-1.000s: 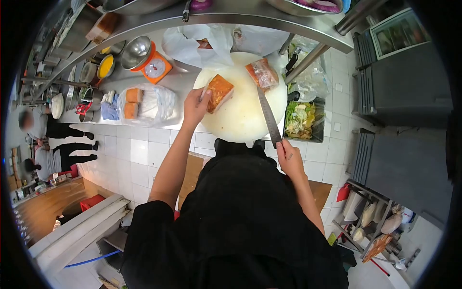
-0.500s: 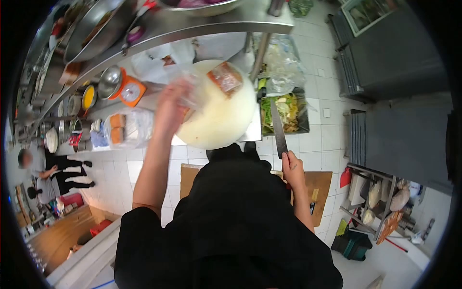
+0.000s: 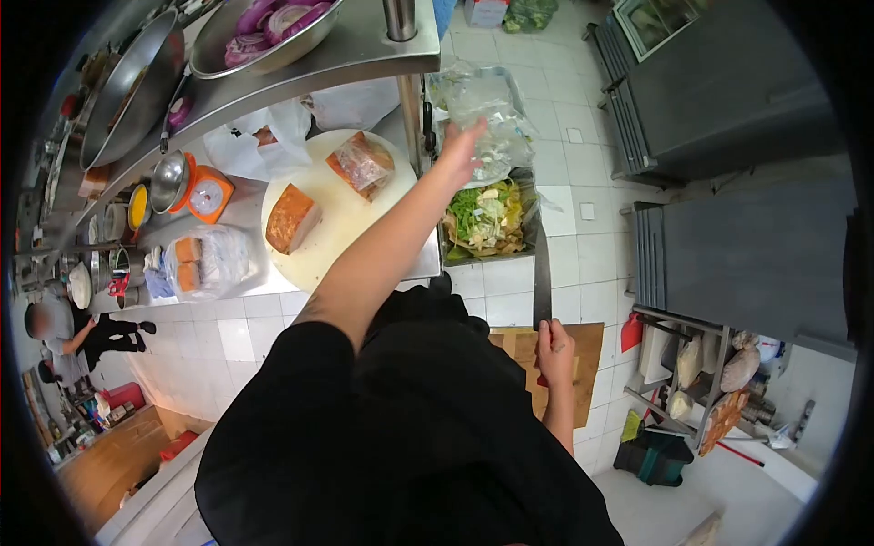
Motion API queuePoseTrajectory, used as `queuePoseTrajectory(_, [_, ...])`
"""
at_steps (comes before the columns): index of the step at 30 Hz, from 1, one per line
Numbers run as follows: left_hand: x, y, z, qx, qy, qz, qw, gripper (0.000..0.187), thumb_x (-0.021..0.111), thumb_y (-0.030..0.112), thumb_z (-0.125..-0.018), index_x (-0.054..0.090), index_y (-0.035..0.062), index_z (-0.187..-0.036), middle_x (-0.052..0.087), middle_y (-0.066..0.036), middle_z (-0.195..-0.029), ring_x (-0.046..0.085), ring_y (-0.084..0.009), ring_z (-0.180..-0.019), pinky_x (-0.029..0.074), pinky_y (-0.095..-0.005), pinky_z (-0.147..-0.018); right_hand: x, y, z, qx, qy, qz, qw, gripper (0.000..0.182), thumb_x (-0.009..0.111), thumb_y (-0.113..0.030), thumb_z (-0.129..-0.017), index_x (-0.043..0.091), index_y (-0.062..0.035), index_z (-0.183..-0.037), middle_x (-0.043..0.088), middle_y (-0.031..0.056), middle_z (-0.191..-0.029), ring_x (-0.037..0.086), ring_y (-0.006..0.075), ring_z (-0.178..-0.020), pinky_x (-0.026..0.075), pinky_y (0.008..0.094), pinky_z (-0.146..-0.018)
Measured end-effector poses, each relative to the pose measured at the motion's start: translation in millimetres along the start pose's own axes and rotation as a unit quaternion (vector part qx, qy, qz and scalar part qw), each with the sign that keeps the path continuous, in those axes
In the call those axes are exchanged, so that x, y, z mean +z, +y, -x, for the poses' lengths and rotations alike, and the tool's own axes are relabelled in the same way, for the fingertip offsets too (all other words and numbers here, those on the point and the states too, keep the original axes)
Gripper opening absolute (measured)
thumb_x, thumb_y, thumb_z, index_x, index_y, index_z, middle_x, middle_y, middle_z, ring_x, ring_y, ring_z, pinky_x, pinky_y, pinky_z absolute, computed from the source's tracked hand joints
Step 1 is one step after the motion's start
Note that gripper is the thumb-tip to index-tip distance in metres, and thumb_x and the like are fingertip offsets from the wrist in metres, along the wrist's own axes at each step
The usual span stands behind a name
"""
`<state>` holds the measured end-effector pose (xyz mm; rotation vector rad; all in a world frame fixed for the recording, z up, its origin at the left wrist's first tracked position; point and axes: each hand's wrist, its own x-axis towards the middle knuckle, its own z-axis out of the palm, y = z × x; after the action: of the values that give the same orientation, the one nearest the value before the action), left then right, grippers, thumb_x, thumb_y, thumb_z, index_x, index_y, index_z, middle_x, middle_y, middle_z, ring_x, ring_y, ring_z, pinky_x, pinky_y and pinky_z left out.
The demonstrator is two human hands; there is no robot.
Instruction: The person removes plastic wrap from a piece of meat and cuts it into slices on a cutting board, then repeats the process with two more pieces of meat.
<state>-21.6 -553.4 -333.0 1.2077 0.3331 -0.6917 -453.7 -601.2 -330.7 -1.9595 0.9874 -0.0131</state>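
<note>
Brown block (image 3: 293, 219), left edge of the board (image 3: 341, 223).
I see it apart from the left hand (image 3: 462, 152), spread near plastic (image 3: 503, 136), and the right hand (image 3: 555, 353), gripping the knife (image 3: 543, 282).

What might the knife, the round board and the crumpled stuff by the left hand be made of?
Knife: likely steel, its blade flat grey and fairly dull; the right hand hides most of the handle.
Round board: probably plastic, matte and cream-white with no visible grain.
Crumpled stuff by the left hand: seemingly thin plastic film, being see-through, wrinkled and glossy.
</note>
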Motion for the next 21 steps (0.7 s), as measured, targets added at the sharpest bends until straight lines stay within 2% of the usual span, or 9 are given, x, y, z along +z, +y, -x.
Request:
queuePoseTrajectory(2, [-34,-22,48,0.078,-0.124,-0.044,0.988,0.079,0.074,0.023,-0.103,0.032,0.0069,-0.167,0.054,-0.017,-0.16,0.057,-0.0262,-0.141,0.049,-0.0435,-0.114,1,4,-9,-0.038,-0.011,0.01,0.999,0.035,0.058,-0.024,-0.113,0.054,-0.0028,-0.086,0.053,0.0037,-0.058,0.052,0.014,-0.043,0.043,0.0325,-0.04])
queuePoseTrajectory(4, [-90,-46,89,0.235,-0.23,-0.139,0.934,0.053,0.069,0.011,-0.106,0.052,0.0043,-0.155,0.069,-0.011,-0.144,0.066,-0.019,-0.127,0.053,-0.0346,-0.108,6,-1,-16,-0.059,-0.021,0.045,0.997,0.036,0.061,-0.025,-0.11,0.056,-0.0004,-0.084,0.057,0.0165,-0.06,0.057,0.0295,-0.05,0.044,0.042,-0.052])
queuePoseTrajectory(7, [-180,-9,153,0.51,-0.013,-0.347,0.787,0.028,0.076,-0.001,-0.094,0.077,0.0055,-0.121,0.077,-0.013,-0.122,0.071,-0.0286,-0.119,0.053,-0.0396,-0.106,3,-43,-25,-0.091,-0.087,0.054,0.991,0.034,0.065,-0.024,-0.107,0.056,-0.0005,-0.085,0.055,0.0179,-0.059,0.055,0.0355,-0.051,0.043,0.0431,-0.053])
queuePoseTrajectory(9, [-257,28,152,0.525,0.151,-0.473,0.692,0.038,0.082,0.006,-0.088,0.073,0.0055,-0.125,0.076,-0.016,-0.121,0.069,-0.0355,-0.118,0.053,-0.0455,-0.105,5,-71,-35,-0.188,-0.129,0.091,0.969,0.032,0.067,-0.023,-0.105,0.058,-0.0012,-0.085,0.055,0.0201,-0.06,0.056,0.0431,-0.055,0.044,0.0452,-0.053])
queuePoseTrajectory(12, [-308,75,155,0.462,0.22,-0.604,0.611,0.056,0.085,0.025,-0.084,0.068,0.0128,-0.136,0.06,-0.018,-0.148,0.062,-0.0426,-0.126,0.052,-0.0513,-0.106,34,-105,-57,-0.267,-0.188,0.108,0.939,0.031,0.069,-0.023,-0.104,0.059,-0.0017,-0.084,0.058,0.0216,-0.062,0.059,0.0462,-0.059,0.045,0.0483,-0.055])
queuePoseTrajectory(14, [-327,90,142,0.371,0.049,-0.759,0.532,0.055,0.082,0.034,-0.09,0.066,0.0166,-0.139,0.05,-0.021,-0.157,0.064,-0.0428,-0.125,0.052,-0.0503,-0.107,62,-132,-69,-0.33,-0.2,0.113,0.915,0.029,0.069,-0.021,-0.105,0.061,-0.0015,-0.085,0.056,0.0218,-0.062,0.058,0.0447,-0.057,0.042,0.0476,-0.054])
queuePoseTrajectory(15, [-334,93,131,0.352,0.008,-0.699,0.622,0.05,0.077,0.044,-0.093,0.068,0.0192,-0.135,0.056,-0.023,-0.151,0.066,-0.0443,-0.122,0.055,-0.0516,-0.1,77,-146,-72,-0.337,-0.206,0.123,0.91,0.029,0.069,-0.023,-0.105,0.062,-0.0015,-0.086,0.058,0.0224,-0.064,0.06,0.0454,-0.06,0.043,0.0496,-0.055])
queuePoseTrajectory(19, [-326,132,134,0.163,0.093,-0.748,0.637,0.058,0.073,0.055,-0.094,0.066,0.0163,-0.136,0.059,-0.024,-0.146,0.068,-0.043,-0.119,0.057,-0.0519,-0.093,128,-196,-69,-0.295,-0.232,0.127,0.918,0.033,0.068,-0.026,-0.104,0.06,-0.0017,-0.084,0.063,0.0234,-0.067,0.065,0.0471,-0.067,0.049,0.0532,-0.061])
queuePoseTrajectory(21, [-349,159,121,-0.085,0.078,-0.768,0.63,0.068,0.07,0.065,-0.093,0.062,0.0141,-0.138,0.063,-0.026,-0.139,0.07,-0.0442,-0.114,0.056,-0.0536,-0.089,150,-210,-62,-0.289,-0.216,0.123,0.924,0.034,0.067,-0.029,-0.104,0.059,-0.001,-0.087,0.065,0.0241,-0.068,0.066,0.0477,-0.068,0.05,0.0544,-0.063])
